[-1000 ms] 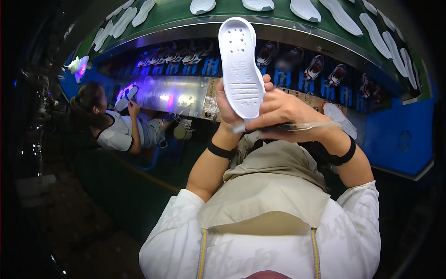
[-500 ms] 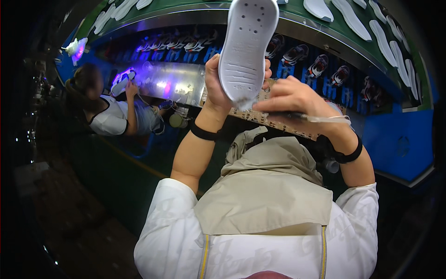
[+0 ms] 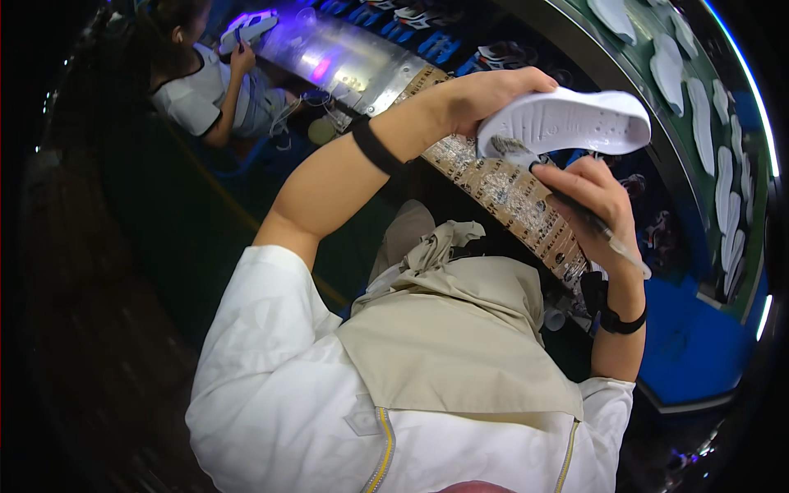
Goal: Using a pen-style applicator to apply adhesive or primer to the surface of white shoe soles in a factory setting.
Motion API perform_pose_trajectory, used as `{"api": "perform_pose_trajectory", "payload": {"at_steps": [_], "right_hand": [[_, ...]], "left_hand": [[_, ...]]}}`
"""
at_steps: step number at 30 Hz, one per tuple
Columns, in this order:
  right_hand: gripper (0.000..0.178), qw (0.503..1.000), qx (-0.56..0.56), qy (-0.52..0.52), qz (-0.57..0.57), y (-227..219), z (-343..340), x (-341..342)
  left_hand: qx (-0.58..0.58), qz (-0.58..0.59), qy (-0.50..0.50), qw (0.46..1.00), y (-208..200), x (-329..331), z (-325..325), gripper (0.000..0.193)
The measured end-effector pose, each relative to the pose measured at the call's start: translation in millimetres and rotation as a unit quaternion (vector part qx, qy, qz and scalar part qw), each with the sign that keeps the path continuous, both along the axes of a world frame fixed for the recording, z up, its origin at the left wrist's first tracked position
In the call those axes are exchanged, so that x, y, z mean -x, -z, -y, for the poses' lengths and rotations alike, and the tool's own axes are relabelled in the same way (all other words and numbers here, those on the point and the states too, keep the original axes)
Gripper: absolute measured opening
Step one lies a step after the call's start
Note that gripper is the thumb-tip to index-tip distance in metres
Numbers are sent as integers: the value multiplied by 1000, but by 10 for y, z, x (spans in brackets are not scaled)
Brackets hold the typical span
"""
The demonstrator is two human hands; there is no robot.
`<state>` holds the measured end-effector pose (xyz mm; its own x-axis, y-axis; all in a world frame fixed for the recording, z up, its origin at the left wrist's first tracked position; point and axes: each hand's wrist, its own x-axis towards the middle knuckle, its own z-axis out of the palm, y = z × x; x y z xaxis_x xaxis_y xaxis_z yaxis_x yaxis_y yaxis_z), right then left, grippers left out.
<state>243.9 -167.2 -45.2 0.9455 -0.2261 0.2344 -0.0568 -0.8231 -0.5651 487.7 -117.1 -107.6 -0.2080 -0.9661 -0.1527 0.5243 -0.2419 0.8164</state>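
Note:
My left hand (image 3: 500, 94) grips a white shoe sole (image 3: 567, 122) by its heel end, thumb along the upper edge. The sole lies sideways, its inner face with small holes and ridges turned toward me and its toe end pointing right. My right hand (image 3: 596, 201) is closed around the dark handle of a brush (image 3: 518, 154), whose handle end sticks out past the wrist. The bristles meet the lower rim of the sole near its heel. Fingers of my left hand behind the sole are hidden.
Below the sole runs a ledge wrapped in printed brown tape (image 3: 505, 193). A green conveyor (image 3: 645, 62) at upper right carries several white soles. Shoe uppers (image 3: 501, 56) stand on a rack behind. At left, a co-worker (image 3: 205, 86) holds another sole under purple light.
The sole has turned from upright to sideways, toe end now to the right. My right hand with the brush has moved right and slightly down. The whole view has swung right.

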Motion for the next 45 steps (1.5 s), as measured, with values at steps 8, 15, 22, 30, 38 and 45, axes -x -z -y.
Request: {"api": "perform_pose_trajectory", "payload": {"at_steps": [8,15,22,30,38,45], "right_hand": [[42,998,-3,2,-66,101,76,-193],[43,996,8,48,-74,88,174,-296],[30,988,-134,65,44,138,213,-36],[34,936,-213,247,130,372,45,608],[31,910,-203,319,170,501,-207,631],[31,862,-217,417,190,858,-539,494]], "left_hand": [[-94,164,48,981,-46,-146,167,54],[-82,165,56,981,208,-341,191,52],[-45,-170,-38,984,780,-307,-92,57],[11,-253,-36,967,248,-682,-367,77],[201,-210,-192,937,-569,-1667,1034,86],[99,326,-411,846,-303,-2020,1191,48]]}}
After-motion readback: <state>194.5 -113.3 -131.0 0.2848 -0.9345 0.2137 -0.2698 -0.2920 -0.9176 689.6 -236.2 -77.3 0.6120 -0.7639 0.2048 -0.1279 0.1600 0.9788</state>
